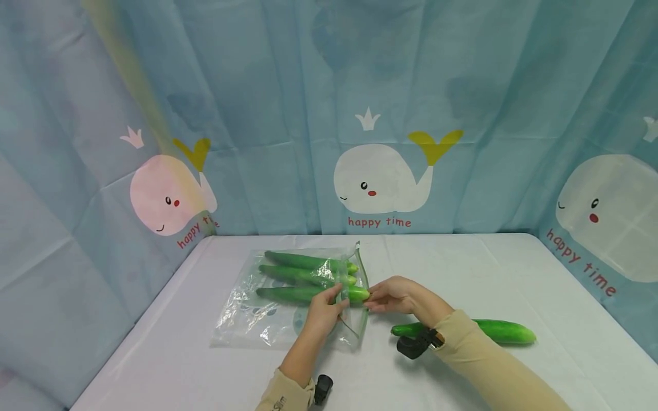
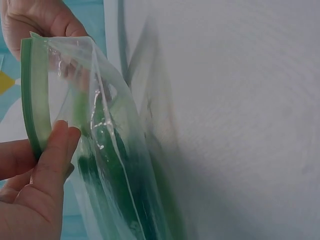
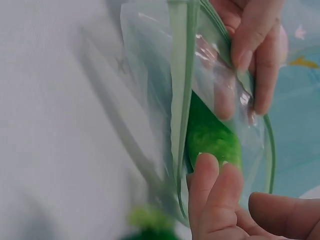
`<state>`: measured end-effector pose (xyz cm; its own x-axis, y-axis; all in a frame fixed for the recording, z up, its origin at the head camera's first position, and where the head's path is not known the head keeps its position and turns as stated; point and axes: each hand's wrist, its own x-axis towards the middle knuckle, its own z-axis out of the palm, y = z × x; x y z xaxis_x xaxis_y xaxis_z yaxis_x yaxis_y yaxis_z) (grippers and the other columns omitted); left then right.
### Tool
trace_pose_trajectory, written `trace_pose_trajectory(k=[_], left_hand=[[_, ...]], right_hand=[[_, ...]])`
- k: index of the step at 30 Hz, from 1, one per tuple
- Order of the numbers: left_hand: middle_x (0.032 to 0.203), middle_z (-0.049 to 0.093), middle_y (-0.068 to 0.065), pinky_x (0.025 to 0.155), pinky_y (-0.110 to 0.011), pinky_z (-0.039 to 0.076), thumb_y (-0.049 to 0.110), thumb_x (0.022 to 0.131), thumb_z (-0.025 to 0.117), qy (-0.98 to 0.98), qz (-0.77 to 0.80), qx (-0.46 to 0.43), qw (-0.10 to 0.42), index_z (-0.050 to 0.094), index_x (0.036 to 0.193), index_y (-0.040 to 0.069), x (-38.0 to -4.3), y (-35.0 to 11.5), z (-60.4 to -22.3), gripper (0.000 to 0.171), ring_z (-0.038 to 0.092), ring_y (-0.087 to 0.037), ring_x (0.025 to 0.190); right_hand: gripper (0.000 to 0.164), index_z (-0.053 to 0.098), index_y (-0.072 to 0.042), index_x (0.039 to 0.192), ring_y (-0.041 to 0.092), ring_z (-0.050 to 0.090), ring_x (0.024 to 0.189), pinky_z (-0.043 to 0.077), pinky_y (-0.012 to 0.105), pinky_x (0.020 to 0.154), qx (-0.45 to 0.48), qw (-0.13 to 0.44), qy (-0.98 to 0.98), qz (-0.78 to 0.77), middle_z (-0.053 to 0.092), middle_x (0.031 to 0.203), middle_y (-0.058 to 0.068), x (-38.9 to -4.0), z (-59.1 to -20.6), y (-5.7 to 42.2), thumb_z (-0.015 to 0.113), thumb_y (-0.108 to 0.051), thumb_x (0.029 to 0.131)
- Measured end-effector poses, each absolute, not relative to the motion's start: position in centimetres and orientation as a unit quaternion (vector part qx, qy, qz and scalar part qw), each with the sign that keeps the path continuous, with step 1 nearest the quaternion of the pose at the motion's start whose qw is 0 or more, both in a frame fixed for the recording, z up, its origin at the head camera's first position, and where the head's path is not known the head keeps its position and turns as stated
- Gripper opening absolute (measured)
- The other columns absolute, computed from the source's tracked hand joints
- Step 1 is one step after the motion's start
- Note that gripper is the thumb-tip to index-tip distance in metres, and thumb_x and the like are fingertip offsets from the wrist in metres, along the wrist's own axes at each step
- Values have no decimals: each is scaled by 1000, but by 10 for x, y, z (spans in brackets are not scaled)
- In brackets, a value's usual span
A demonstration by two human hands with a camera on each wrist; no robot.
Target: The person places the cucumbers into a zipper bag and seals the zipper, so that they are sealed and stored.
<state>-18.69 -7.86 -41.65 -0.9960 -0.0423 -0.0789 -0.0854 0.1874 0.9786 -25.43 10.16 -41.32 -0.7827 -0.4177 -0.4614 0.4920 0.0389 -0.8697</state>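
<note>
A clear zip bag (image 1: 233, 325) with a green closure (image 3: 183, 65) lies on the table, its mouth towards the right. Three green cucumbers are inside, side by side; the nearest cucumber (image 1: 288, 294) has its pale end at the mouth. My left hand (image 1: 324, 313) pinches the bag's edge between thumb and fingers, holding the mouth apart. At the opening, my right hand (image 1: 394, 295) touches the end of the nearest cucumber with its extended fingertips (image 3: 206, 167), the thumb standing away from it. Another cucumber (image 1: 506, 331) lies outside the bag, partly hidden by my right wrist.
A white cloth covers the table (image 1: 169, 365). Behind it and along both sides hangs a blue curtain (image 1: 257, 171) printed with whales. A black wrist camera (image 1: 411, 346) on my right arm overlaps the loose cucumber in the head view.
</note>
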Motion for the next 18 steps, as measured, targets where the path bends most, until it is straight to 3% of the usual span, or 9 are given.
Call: trace_pose_trajectory(k=[5,9,13,18], left_hand=[[142,43,-28,70,-31,55,0,93,61,771,636,-37,14,47,138,-9,-186,-78,-416,48,55,-31,113],[142,43,-28,69,-31,55,-1,92,61,770,637,-37,15,46,138,-9,-187,-79,-417,48,57,-30,108],[142,43,-29,71,-33,56,-1,93,60,769,639,-33,16,46,138,-10,-187,-79,-418,48,56,-34,112],[145,39,-29,76,-34,56,-1,93,60,764,644,-31,21,45,139,-10,-187,-79,-418,48,41,-41,131]], right_hand=[[40,37,20,136,16,66,79,54,21,68,17,336,648,-683,63,103,23,-254,-414,90,43,9,97],[37,41,19,134,18,66,82,54,23,71,14,341,646,-683,62,112,29,-254,-414,82,41,3,101],[38,40,17,137,32,64,103,54,29,81,16,346,644,-682,47,134,35,-255,-414,75,36,2,102],[43,31,15,143,40,53,118,52,32,83,3,356,654,-668,29,146,36,-254,-416,71,34,5,102]])
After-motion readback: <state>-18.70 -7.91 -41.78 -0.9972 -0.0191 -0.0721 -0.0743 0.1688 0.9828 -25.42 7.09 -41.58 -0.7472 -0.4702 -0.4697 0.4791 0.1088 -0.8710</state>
